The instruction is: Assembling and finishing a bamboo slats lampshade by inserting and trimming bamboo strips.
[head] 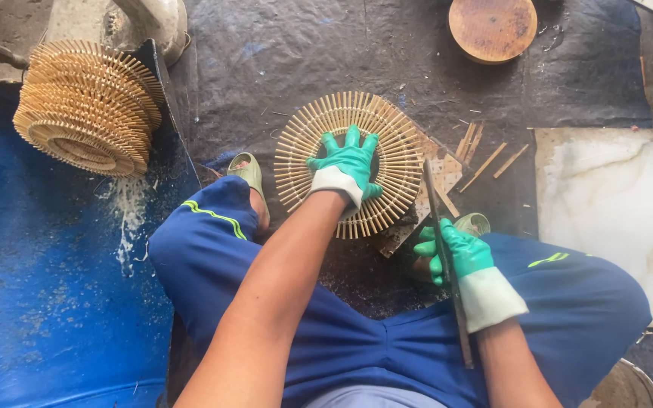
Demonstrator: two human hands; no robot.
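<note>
A round bamboo-stick ring (304, 143), its sticks fanning out like spokes, lies on a dark mat between my feet. My left hand (348, 162), in a green glove, presses flat on its centre with fingers spread. My right hand (455, 253), also in a green glove, grips a long dark blade (447, 261) that runs from the ring's right edge back past my wrist. The blade's tip rests beside the ring on a worn wooden block (436, 175).
A stack of similar bamboo rings (85, 106) sits on a blue tarp (47, 302) at left. Loose bamboo sticks (485, 155) lie right of the block. A round wooden disc (493, 26) is at top, a pale stone slab (617, 211) at right.
</note>
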